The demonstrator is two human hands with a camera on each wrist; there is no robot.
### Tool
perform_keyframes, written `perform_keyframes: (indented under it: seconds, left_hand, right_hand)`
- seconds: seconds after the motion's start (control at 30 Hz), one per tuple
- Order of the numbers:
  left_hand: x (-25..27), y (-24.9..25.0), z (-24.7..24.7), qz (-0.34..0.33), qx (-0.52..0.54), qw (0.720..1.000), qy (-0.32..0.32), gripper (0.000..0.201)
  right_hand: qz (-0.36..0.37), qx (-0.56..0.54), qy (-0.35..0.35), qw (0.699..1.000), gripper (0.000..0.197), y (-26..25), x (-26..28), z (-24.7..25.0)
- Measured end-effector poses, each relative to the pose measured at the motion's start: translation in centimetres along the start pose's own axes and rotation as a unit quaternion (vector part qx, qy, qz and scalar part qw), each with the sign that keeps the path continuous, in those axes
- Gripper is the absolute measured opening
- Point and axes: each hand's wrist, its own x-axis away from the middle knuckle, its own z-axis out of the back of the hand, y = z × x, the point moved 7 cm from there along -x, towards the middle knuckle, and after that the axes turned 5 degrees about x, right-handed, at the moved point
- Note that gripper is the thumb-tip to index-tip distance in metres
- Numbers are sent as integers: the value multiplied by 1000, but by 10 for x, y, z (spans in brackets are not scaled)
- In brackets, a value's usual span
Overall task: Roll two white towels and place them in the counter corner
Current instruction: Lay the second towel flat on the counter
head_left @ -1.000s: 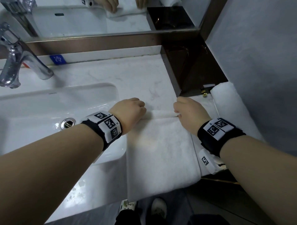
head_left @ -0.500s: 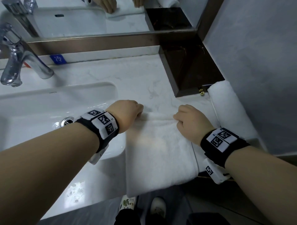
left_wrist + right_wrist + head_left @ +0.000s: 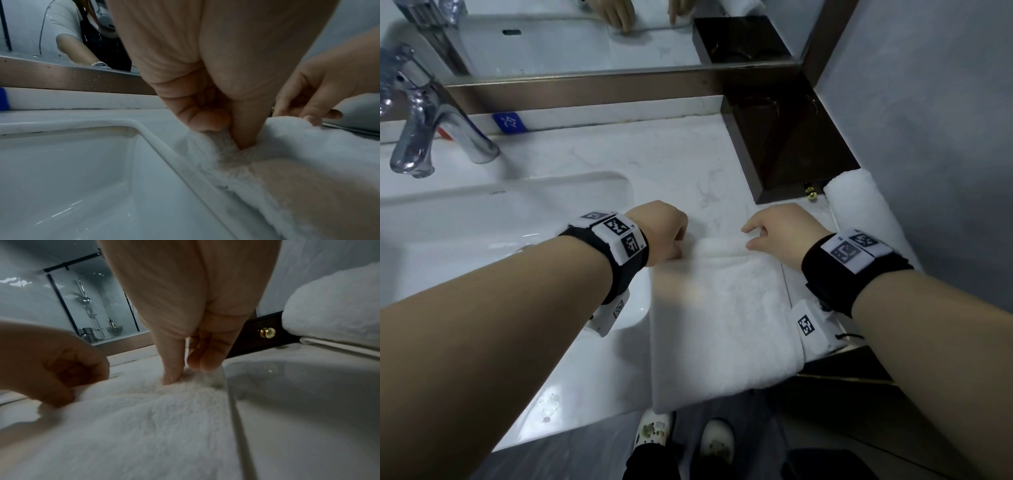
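A white towel lies flat on the marble counter beside the sink, its near end hanging over the front edge. Its far edge is turned into a thin roll. My left hand grips the roll's left end, thumb and curled fingers pinching the towel in the left wrist view. At the roll's right end my right hand holds it, thumb pressed into the towel and fingers curled behind it. A second towel, rolled, lies along the right wall; the rolled towel also shows in the right wrist view.
A white sink basin with a chrome faucet lies to the left of the towel. A dark wooden box fills the back right corner under the mirror. The grey wall closes off the right side.
Both hands have turned the towel's far edge over toward me, so the roll is a little thicker and the flat part shorter. The rolled towel at the wall has not moved.
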Motion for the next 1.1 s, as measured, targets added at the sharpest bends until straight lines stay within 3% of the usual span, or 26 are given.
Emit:
perform_keyframes:
  seconds: [0.23, 0.47, 0.7, 0.8, 0.97, 1.1]
  left_hand:
    - [4, 10, -8, -24, -54, 998, 3, 10]
    - [18, 20, -14, -76, -72, 993, 47, 14]
    - [35, 20, -26, -74, -74, 994, 44, 21]
    - [40, 18, -29, -73, -51, 995, 35, 20]
    - [37, 18, -23, -22, 10, 999, 24, 6]
    - [33, 17, -22, 19, 29, 999, 9, 24]
  right_hand:
    - [27, 89, -67, 993, 40, -14, -3, 6]
    - [47, 139, -69, 987, 35, -24, 0, 1]
    - [67, 109, 9, 992, 14, -14, 8, -15]
    - [78, 94, 48, 991, 17, -9, 13, -23]
    - [89, 86, 88, 988, 10, -12, 25, -27]
    - [96, 81, 93, 988, 14, -13, 33, -30]
